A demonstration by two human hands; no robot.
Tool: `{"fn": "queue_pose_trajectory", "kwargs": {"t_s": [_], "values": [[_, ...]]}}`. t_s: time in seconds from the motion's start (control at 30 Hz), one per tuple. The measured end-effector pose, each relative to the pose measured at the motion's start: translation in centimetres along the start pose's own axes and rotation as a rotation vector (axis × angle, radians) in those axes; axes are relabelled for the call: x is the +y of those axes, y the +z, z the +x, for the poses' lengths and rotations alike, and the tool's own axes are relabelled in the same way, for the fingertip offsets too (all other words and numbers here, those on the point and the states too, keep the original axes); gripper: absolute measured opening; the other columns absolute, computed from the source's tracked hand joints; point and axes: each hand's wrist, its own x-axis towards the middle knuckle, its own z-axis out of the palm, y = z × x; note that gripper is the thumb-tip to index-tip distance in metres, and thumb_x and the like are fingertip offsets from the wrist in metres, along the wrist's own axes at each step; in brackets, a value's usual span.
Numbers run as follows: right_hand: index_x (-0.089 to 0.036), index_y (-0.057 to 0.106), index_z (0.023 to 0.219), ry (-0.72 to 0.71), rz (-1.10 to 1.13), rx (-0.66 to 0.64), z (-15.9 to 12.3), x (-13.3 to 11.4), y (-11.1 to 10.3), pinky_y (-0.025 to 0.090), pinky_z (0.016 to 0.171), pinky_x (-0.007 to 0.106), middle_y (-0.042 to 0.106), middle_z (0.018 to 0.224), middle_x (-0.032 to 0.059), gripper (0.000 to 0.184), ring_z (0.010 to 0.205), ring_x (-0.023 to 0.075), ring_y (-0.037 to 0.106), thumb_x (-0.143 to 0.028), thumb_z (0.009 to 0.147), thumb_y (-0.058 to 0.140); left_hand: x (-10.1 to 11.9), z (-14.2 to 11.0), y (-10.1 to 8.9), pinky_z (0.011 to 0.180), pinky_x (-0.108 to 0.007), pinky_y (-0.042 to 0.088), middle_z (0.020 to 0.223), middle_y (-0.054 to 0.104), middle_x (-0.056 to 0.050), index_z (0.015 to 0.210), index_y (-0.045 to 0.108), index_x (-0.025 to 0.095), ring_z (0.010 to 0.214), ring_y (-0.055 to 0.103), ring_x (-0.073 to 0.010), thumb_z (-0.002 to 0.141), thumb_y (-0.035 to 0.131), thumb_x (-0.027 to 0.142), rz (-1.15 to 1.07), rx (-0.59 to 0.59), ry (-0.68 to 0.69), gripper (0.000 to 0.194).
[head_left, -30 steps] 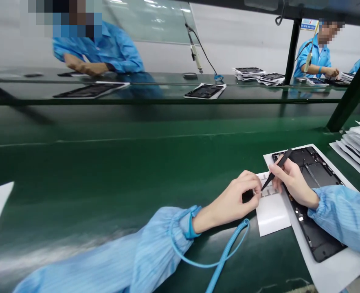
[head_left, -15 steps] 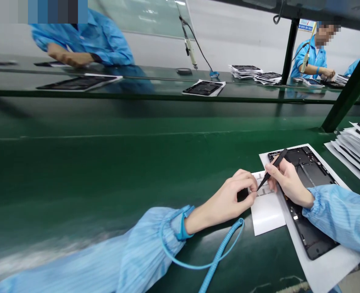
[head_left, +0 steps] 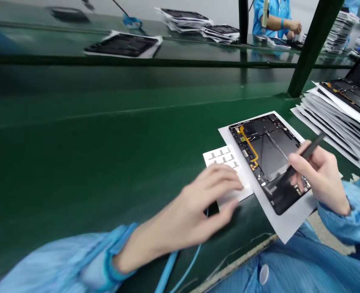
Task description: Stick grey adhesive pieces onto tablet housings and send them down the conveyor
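Observation:
My right hand (head_left: 323, 175) grips black tweezers (head_left: 308, 152), blurred by motion, over the lower part of an opened tablet housing (head_left: 276, 156). At their tips shows a small grey L-shaped sticker (head_left: 270, 189); whether it touches the housing I cannot tell. An orange flex cable (head_left: 249, 147) runs along the housing's left side. Underneath lies a white paper sheet (head_left: 285, 230). My left hand (head_left: 204, 203) is open, fingers stretched over a white sticker sheet (head_left: 212, 154) with rows of grey pieces, thumb apart. A blue wrist strap (head_left: 114, 260) circles the left wrist.
To the right rises a stack of housings and paper sheets (head_left: 335, 122). A slanted green post (head_left: 316, 44) stands behind. On the far ledge lie another housing (head_left: 123, 44) and stacks (head_left: 184, 20). A co-worker (head_left: 279, 24) works beyond. The bench edge (head_left: 238, 264) is near my body.
My right hand has moved the tweezers from the sticker sheet to above the housing's lower part, with a sticker at the tips. My left fingers have spread. The view has swung right and down.

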Motion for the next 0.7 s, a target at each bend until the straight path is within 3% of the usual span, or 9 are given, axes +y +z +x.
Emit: {"fn": "queue_pose_trajectory", "kwargs": {"t_s": [0.13,0.23,0.47,0.7], "values": [[-0.019,0.051,0.072,0.099,0.082,0.201,-4.3,2.7,-0.9,0.037,0.030,0.017,0.057,0.042,-0.0046,0.029,0.029,0.0095,0.048,-0.039,0.086,0.067,2.6,1.0,1.9,0.086,-0.033,0.051,0.097,0.066,-0.012,0.105,0.059,0.010,0.101,0.057,-0.0230,0.093,0.043,0.012,-0.044,-0.206,0.135,0.020],[-0.019,0.049,0.073,0.181,0.067,0.267,-5.3,3.6,-0.3,0.035,0.030,0.016,0.056,0.041,-0.0048,0.030,0.029,0.0086,0.045,-0.040,0.086,0.067,3.0,1.4,2.7,0.084,-0.035,0.050,0.094,0.067,-0.013,0.102,0.061,0.008,0.097,0.057,-0.0245,0.095,0.038,0.012,0.012,-0.283,0.184,0.025],[-0.019,0.048,0.070,0.275,0.023,0.200,-4.6,3.3,-0.1,0.033,0.030,0.016,0.054,0.039,-0.0048,0.036,0.027,0.0079,0.043,-0.047,0.083,0.066,2.5,1.4,2.5,0.085,-0.037,0.047,0.097,0.066,-0.012,0.103,0.061,0.007,0.097,0.056,-0.0258,0.095,0.038,0.010,0.049,-0.356,0.229,0.024],[-0.020,0.049,0.069,0.239,-0.051,0.175,-4.4,3.0,0.0,0.031,0.028,0.019,0.053,0.039,-0.0039,0.034,0.026,0.0090,0.041,-0.046,0.082,0.067,2.4,1.4,2.5,0.086,-0.037,0.047,0.100,0.067,-0.011,0.104,0.061,0.011,0.098,0.056,-0.0250,0.093,0.040,0.010,0.027,-0.393,0.193,0.023]]}}
